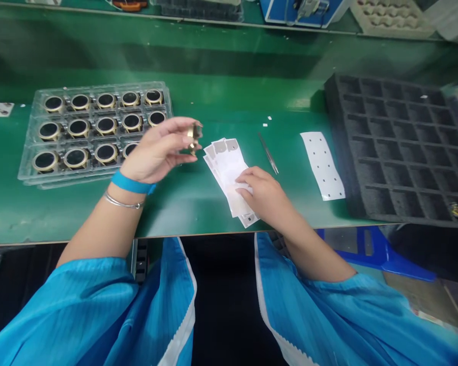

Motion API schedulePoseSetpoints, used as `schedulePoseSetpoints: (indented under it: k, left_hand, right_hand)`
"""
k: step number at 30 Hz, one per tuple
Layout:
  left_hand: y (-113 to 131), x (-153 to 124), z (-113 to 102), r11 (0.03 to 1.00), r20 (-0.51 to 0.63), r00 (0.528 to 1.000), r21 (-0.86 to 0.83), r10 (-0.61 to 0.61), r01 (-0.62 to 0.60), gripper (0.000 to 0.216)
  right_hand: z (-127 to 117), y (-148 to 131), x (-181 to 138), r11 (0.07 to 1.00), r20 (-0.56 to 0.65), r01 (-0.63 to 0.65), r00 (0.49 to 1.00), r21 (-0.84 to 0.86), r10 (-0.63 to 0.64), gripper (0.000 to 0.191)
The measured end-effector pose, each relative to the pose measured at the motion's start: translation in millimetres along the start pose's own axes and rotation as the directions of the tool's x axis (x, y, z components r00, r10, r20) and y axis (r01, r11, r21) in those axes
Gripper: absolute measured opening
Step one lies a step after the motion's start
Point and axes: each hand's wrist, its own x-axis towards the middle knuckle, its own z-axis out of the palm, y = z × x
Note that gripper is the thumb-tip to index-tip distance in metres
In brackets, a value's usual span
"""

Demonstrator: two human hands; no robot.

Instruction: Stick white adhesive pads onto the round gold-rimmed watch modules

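Observation:
My left hand (158, 150) is raised above the green bench and pinches a small gold ring-shaped part (194, 136) between its fingertips. My right hand (265, 195) rests flat on a fan of white sticker sheets (227, 165) lying in front of me. To the left stands a clear plastic tray (36, 114) holding several gold-rimmed round parts with dark centres; one pocket next to my left hand looks empty.
Thin metal tweezers (267, 152) lie just beyond my right hand. Another white sticker sheet (322, 165) lies right of them. A black foam tray with many empty cells (400, 147) fills the right side. A blue stool (381, 254) shows below the bench edge.

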Motion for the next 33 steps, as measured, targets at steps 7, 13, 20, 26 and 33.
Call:
schedulePoseSetpoints:
  k: [7, 13, 20, 26, 33]
  left_hand:
    - [-29, 6, 35, 0.883, 0.157, 0.951, -0.356, -0.267, 0.306, 0.034]
    - [-31, 3, 38, 0.889, 0.119, 0.963, -0.373, -0.24, 0.267, 0.034]
    - [-33, 2, 39, 0.918, 0.126, 0.97, -0.318, -0.208, 0.238, 0.032]
    - [-36, 4, 42, 0.913, 0.101, 0.967, -0.321, -0.232, 0.253, 0.022]
    - [-43, 6, 42, 0.901, 0.101, 0.97, -0.359, -0.22, 0.242, 0.017]
  right_hand:
    - [2, 1, 1, 0.998, -0.007, -0.03, 1.0, 0.053, 0.03, 0.019]
    - [-2, 4, 6, 0.981, 0.044, -0.114, 0.993, 0.159, 0.109, 0.015]
    - [5, 3, 7, 0.967, -0.012, -0.127, 0.991, 0.222, 0.133, 0.01]
    - [-9, -7, -4, 0.988, 0.013, -0.034, 0.999, 0.15, 0.032, 0.011]
    - [-38, -5, -15, 0.904, 0.124, 0.009, 0.99, 0.427, -0.068, 0.01]
